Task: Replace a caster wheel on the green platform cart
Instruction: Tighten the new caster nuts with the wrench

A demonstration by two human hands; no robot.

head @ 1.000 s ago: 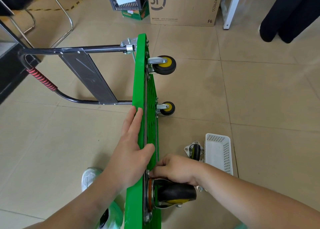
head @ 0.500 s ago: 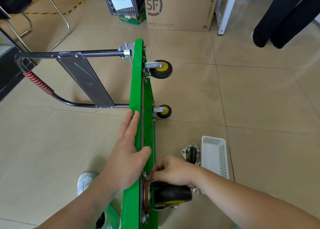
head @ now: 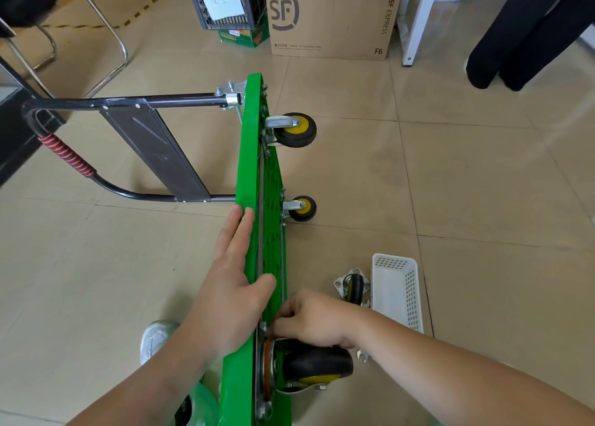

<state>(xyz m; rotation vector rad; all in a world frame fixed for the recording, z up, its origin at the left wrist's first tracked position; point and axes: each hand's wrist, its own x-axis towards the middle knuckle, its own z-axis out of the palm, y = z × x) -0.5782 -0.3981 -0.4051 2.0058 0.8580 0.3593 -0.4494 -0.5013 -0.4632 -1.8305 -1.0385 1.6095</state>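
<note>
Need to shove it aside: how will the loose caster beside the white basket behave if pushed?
The loose caster probably feels heavy for its size, given its metal plate. It seems to lie on its side, so it would likely scrape or flop rather than roll.

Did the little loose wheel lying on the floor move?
No. The loose caster wheel lies right beside the white basket, against its left side, just where it was before.

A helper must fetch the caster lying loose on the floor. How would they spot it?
Find the green platform cart standing on edge, then the white basket on its wheel side. The loose caster lies between them, beside the basket; unlike the three mounted casters, it is bolted to nothing.
</note>
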